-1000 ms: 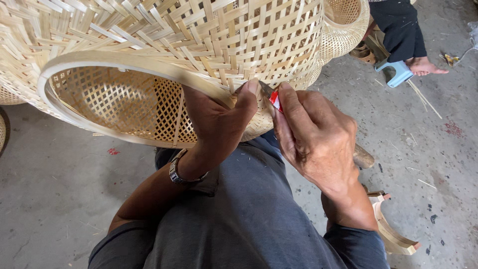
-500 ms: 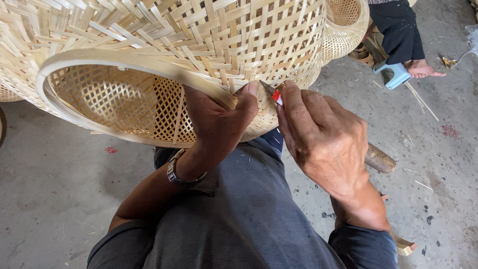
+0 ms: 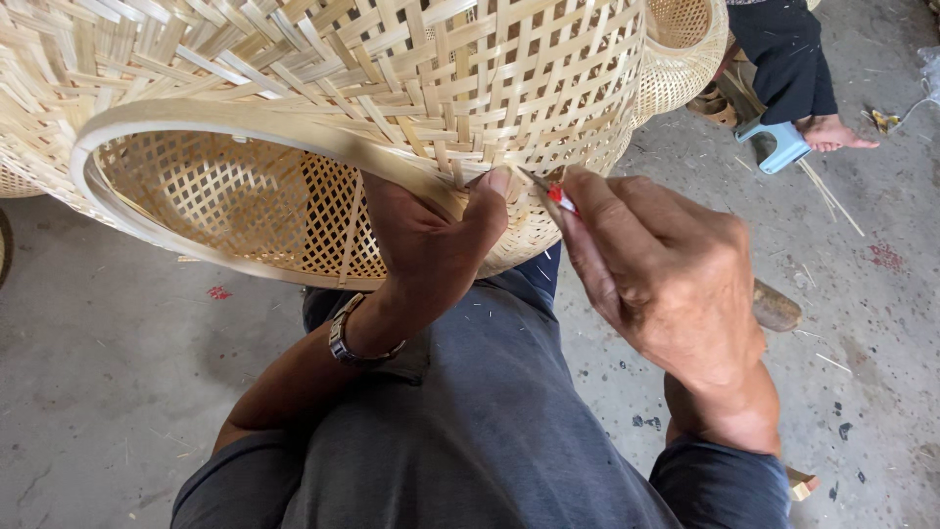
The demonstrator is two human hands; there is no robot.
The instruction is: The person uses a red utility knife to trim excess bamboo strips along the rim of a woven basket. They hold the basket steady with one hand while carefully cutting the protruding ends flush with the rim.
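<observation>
A large pale woven bamboo basket [image 3: 323, 88] lies tipped on its side above the person's lap, its oval mouth facing down and toward the camera, its long axis running from lower left to upper right. A broad smooth bamboo rim band [image 3: 245, 122] circles the mouth, and the open lattice of the inside shows through it. The left hand [image 3: 431, 235] comes up from below with its fingers curled inside the mouth and its thumb pressed on the rim band from outside, so the rim is pinched between them. Just to the right of that grip, the right hand [image 3: 666, 274] is closed tight around a small tool with a red handle [image 3: 560, 198]; only a short red piece and a thin metal tip show past the fingers, pointing up and left at the weave beside the left thumb. The rest of the tool is hidden in the fist, and I cannot tell whether the tip touches the strips. A metal wristband [image 3: 357, 345] sits on the left wrist. The basket's top and left side are cut off by the frame. Further right of the grip, a second smaller woven basket [image 3: 676, 59] stands behind, near another person's bare foot [image 3: 832, 132] on the grey concrete floor [image 3: 108, 362].
</observation>
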